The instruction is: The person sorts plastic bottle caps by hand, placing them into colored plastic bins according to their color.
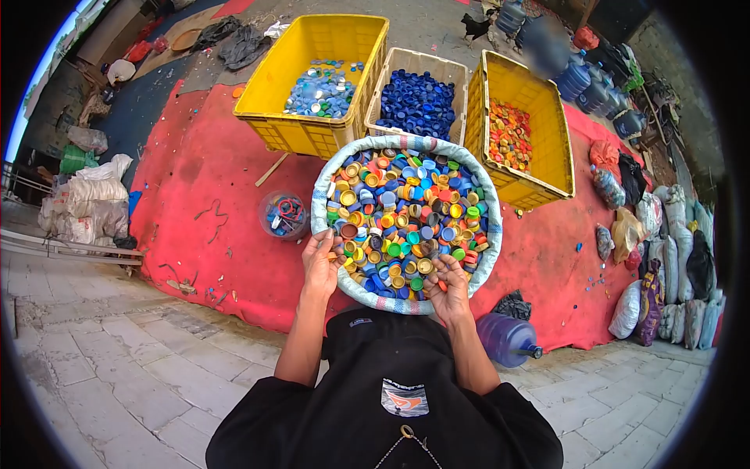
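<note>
A round sack with a rolled pale-blue rim (487, 258) stands in front of me, full of mixed bottle caps (406, 207) in yellow, gold, blue, green and red. At its near left edge my left hand (319, 266) is closed, with an orange bottle cap (333, 256) showing between the fingers. Over the near right part of the caps, my right hand (451, 291) has its fingers curled together. A small orange-red bottle cap (443, 286) shows in that hand, partly covered by the fingers.
Beyond the sack stand a yellow crate (312, 129) with light-blue caps, a white crate (376, 86) with dark-blue caps, and another yellow crate (539, 184) with orange caps. A clear tub (273, 229) sits left; a large water bottle (504, 340) lies right. Red sheeting (195, 172) covers the ground.
</note>
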`<state>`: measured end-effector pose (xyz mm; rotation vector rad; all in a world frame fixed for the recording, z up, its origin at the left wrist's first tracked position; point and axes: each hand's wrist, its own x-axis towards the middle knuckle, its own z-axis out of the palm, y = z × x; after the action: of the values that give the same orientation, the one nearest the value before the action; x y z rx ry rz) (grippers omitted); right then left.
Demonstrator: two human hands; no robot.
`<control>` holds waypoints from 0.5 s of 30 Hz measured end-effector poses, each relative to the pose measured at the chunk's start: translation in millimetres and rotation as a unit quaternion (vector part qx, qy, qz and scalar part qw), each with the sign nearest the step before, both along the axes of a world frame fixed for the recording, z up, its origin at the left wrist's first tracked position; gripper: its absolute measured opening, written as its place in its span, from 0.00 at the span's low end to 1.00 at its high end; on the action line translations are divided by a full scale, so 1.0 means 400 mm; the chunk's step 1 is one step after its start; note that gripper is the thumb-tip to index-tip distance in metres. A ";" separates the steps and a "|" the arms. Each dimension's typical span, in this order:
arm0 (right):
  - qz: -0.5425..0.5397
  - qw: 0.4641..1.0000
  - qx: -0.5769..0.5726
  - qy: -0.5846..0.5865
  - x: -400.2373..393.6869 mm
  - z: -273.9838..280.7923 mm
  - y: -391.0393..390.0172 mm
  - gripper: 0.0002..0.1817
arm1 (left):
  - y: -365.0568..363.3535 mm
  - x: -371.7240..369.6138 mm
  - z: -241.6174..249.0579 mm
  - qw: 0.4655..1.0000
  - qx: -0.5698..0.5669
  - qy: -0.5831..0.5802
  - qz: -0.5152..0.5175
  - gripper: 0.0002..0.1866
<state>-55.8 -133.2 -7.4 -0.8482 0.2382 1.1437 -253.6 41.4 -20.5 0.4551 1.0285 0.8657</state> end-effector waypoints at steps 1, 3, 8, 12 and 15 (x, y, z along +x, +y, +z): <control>-0.002 1.000 -0.012 -0.005 -0.004 0.012 0.009 0.21 | 0.002 -0.001 0.002 1.000 0.003 -0.001 0.004 0.05; -0.009 0.999 -0.036 -0.016 -0.015 0.044 0.034 0.19 | 0.005 0.001 0.006 1.000 0.004 -0.002 0.003 0.05; 0.010 0.999 0.035 0.034 0.016 -0.003 0.027 0.19 | 0.001 0.021 0.031 0.999 -0.006 0.008 -0.046 0.05; 0.008 0.999 0.030 0.031 0.017 0.028 0.027 0.12 | 0.002 0.039 0.043 0.997 -0.027 -0.030 -0.068 0.11; 0.046 0.996 -0.018 -0.079 0.014 0.024 0.024 0.04 | 0.007 0.066 0.029 0.998 -0.020 0.013 -0.059 0.11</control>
<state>-50.1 -123.5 2.3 -0.9850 0.0902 1.1550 -227.3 44.0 -8.8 0.4895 1.0311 0.7353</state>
